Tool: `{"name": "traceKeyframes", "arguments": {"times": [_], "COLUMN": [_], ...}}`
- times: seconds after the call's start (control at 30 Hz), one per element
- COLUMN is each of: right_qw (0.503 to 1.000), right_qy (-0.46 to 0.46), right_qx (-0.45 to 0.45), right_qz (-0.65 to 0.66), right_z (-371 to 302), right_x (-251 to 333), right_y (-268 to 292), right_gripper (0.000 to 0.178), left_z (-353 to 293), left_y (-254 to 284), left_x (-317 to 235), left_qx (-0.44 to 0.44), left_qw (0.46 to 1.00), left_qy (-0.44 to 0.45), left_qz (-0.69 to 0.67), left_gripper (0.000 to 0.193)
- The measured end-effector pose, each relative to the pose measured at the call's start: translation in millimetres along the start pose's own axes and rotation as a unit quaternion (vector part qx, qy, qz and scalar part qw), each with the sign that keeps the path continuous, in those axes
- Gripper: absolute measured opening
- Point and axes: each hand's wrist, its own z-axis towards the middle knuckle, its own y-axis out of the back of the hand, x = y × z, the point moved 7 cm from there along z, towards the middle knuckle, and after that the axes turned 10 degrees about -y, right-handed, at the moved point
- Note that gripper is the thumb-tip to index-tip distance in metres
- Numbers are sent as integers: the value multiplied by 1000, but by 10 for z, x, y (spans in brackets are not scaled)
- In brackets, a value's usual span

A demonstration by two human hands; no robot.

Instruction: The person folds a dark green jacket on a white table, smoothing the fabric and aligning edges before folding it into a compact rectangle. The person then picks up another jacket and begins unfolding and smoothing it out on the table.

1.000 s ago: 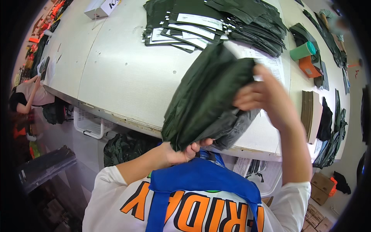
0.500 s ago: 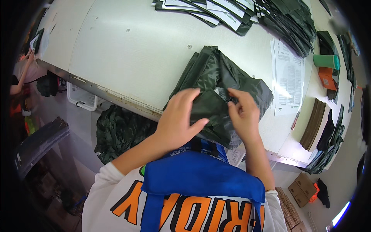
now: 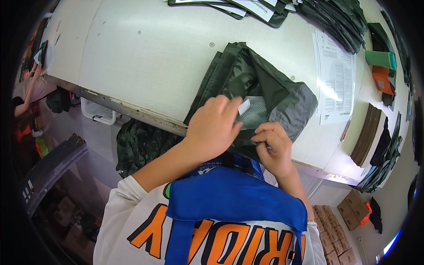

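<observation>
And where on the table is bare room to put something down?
The widest bare patch of table is left of the dark green fabric, between the front edge and labelled packs. A small wedge lies between fabric and printed sheets. Crowded on the right: green cylinder, orange box, cardboard stack.

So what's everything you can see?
table: 1, white, middle
cloth: 1, dark green and grey, table edge
mesh: 1, light grey, in cloth
tag: 1, white, over mesh
packets: several, black and white, table's far side
pile: 1, black, right of packets
papers: several, white, right of cloth
cylinder: 1, green, table's right
box: 1, orange, beside cylinder
cardboard: 1 stack, brown, table's right
fabrics: several, dark, far right
bundle: 1, dark, below table edge
basket: 1, white, left of bundle
cartons: many, brown, lower right
co-worker: 1, pale clothing, far left
apron: 1, blue, person's front
shirt: 1, white and orange, under apron
left hand: 1, bare, on cloth
right hand: 1, bare, on cloth
</observation>
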Motion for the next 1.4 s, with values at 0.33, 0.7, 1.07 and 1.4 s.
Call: {"name": "traceKeyframes", "arguments": {"times": [0.33, 0.7, 1.07, 1.4], "right_qw": [997, 997, 990, 990], "right_qy": [51, 61, -52, 101], "right_qx": [-51, -54, -132, -60], "right_qz": [10, 12, -18, -73], "right_z": [-136, -132, 237, 533], "right_x": [-27, -10, -215, -188], "right_y": [6, -7, -266, 190], "right_gripper": [24, 25, 29, 18], "left_z": [-78, -88, -124, -467], "left_y": [-200, -201, -247, -880], "left_x": [-175, -88, 796, 442], "left_qx": [126, 171, 35, 15], "left_qw": [980, 979, 981, 964], "left_qy": [-146, -68, 83, 165], "left_qz": [-46, -91, -174, -210], "left_gripper": [29, 18, 74, 78]}}
